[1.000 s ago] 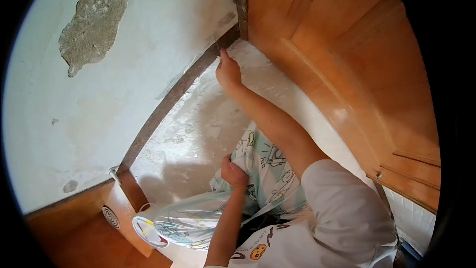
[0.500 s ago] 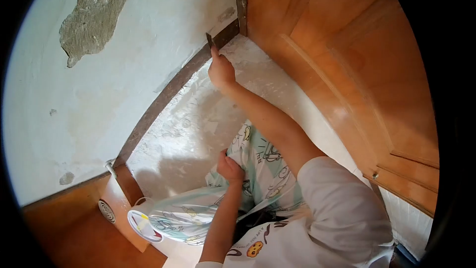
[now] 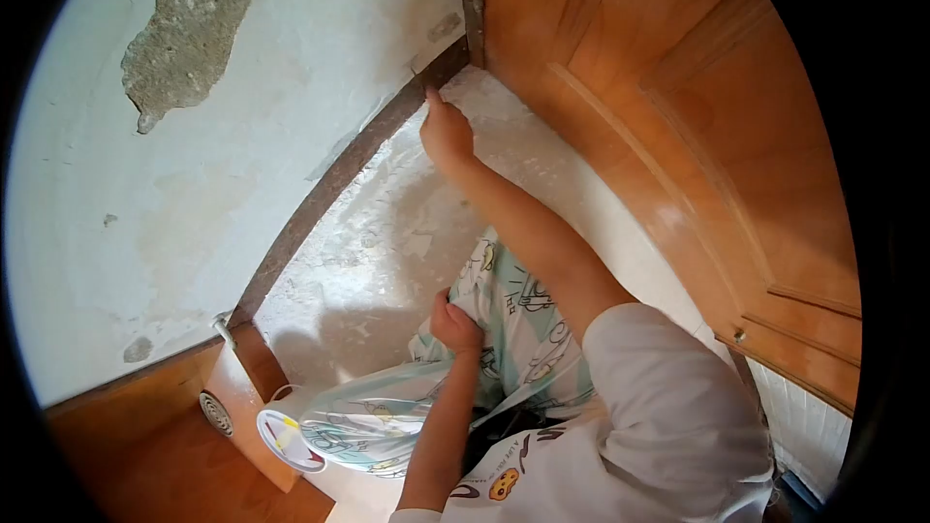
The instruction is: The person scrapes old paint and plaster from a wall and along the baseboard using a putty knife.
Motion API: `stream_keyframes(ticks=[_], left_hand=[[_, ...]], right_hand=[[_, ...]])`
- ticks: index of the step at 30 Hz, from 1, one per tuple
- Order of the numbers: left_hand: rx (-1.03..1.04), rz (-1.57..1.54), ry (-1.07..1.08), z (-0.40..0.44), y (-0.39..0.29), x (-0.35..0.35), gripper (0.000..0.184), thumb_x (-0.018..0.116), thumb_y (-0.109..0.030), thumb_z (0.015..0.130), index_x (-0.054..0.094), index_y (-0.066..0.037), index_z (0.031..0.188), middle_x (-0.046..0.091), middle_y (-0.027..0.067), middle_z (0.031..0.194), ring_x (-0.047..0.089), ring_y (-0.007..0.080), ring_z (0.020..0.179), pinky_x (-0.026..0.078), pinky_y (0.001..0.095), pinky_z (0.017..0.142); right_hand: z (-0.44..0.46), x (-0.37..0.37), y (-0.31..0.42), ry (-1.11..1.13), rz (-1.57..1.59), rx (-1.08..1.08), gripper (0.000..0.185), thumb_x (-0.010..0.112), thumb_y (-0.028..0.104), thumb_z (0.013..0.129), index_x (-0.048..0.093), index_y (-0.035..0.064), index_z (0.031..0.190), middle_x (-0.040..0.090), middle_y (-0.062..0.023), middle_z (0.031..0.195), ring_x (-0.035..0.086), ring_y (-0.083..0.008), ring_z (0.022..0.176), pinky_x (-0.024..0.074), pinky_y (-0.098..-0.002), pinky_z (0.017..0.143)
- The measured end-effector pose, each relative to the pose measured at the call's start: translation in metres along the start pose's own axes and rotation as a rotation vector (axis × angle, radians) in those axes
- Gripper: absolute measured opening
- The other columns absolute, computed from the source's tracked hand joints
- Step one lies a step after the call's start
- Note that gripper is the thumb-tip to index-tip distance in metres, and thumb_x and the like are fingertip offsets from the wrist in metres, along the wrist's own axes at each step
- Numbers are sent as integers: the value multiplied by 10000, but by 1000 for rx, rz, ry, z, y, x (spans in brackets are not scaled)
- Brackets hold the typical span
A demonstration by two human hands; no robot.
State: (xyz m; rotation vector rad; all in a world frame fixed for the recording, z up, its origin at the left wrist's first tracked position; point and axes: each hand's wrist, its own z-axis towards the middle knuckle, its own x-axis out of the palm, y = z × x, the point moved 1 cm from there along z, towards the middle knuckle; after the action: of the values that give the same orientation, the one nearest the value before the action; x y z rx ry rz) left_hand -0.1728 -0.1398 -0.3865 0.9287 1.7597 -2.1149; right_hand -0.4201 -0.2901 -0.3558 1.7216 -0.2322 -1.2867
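Note:
My right hand (image 3: pixel 447 134) is stretched far forward, closed on a thin scraper (image 3: pixel 419 77) whose blade meets the white wall (image 3: pixel 242 155) just above the dark brown baseboard (image 3: pixel 325 192). Its index finger points along the tool. My left hand (image 3: pixel 455 324) rests on the patterned trousers (image 3: pixel 494 310) at the knee, with its fingers curled; whether anything is inside them is hidden.
A brown wooden door (image 3: pixel 659 136) stands on the right, its hinge near the corner. Bare grey plaster (image 3: pixel 189 34) shows at upper left. A white round tub (image 3: pixel 291 441) and a floor drain (image 3: pixel 216 414) are at lower left. Whitish dust covers the floor (image 3: pixel 339 261).
My right hand with the scraper moved left along the wall, then back a little to the right. My left hand has stayed on the knee.

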Motion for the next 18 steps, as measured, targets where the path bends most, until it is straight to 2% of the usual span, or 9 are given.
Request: stream_keyframes(ticks=[4, 8, 10, 13, 18], left_hand=[[18, -7, 14, -1, 3, 0, 362, 345, -233, 818, 577, 20, 933, 585, 225, 824, 552, 399, 753, 435, 413, 681], [-105, 62, 78, 2, 6, 1, 339, 353, -203, 806, 578, 16, 933, 585, 218, 825, 552, 395, 768, 436, 420, 690], [-64, 32, 54, 1, 7, 4, 342, 354, -206, 802, 580, 14, 934, 585, 212, 819, 552, 392, 761, 434, 422, 682], [14, 32, 9, -1, 6, -3, 345, 358, -214, 797, 583, 11, 930, 586, 205, 813, 552, 387, 744, 433, 420, 668], [1, -13, -10, 1, 3, 1, 350, 364, -231, 801, 585, 11, 921, 583, 210, 814, 552, 389, 726, 433, 417, 652]], right_hand=[[-10, 23, 10, 17, -20, -15, 516, 449, 54, 783, 334, 96, 1284, 565, -229, 895, 587, -379, 814, 483, -447, 693], [-32, 20, 3, 252, -134, -140, 495, 448, 59, 786, 374, 106, 1274, 569, -228, 909, 585, -382, 829, 477, -449, 711], [-37, 23, 12, 305, -116, -136, 496, 445, 53, 787, 406, 112, 1278, 578, -225, 913, 580, -382, 830, 466, -453, 722], [-28, 25, 13, 187, 23, 42, 463, 443, 53, 787, 441, 118, 1245, 592, -221, 882, 579, -377, 849, 465, -450, 733], [-24, 19, 18, 138, 79, 101, 454, 448, 48, 784, 442, 89, 1236, 593, -221, 867, 573, -382, 853, 461, -458, 727]])
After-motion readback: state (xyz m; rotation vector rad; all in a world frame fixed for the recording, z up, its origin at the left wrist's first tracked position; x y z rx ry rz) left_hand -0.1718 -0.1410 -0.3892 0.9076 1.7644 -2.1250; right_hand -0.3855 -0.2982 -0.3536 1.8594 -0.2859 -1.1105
